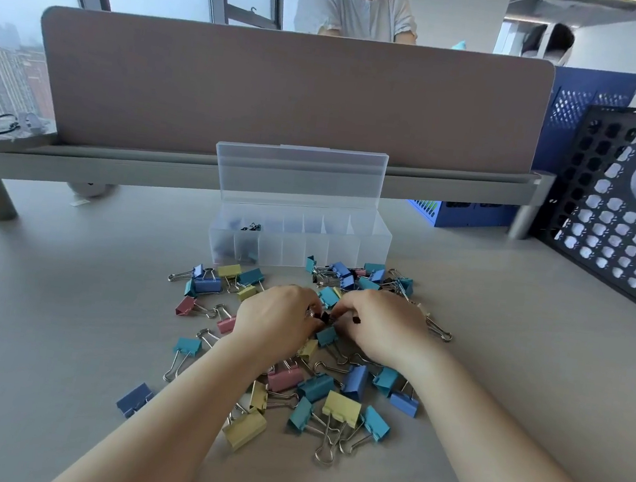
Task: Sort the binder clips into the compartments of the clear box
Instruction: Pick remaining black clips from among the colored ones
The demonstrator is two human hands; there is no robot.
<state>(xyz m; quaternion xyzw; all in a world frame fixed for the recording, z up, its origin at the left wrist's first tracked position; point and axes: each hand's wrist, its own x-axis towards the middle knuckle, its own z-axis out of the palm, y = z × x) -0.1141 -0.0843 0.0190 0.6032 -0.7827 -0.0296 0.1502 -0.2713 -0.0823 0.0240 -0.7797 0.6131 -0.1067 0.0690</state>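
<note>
Your left hand (280,317) pinches a small black binder clip (324,317), your right hand (382,323) a second black clip (357,319); the clear box (307,249) stands at twelve o'clock.

We saw coloured binder clips (315,387) scattered on the desk (65,291) just before the clear box (371,247); its lid stood open, and small black clips (250,227) lay in its left compartments.

Black clips (325,317) half hidden between left hand (280,317) and right hand (382,323), clear box (347,252) contents blurred, mesh rack (608,218) cropped rightward.
</note>
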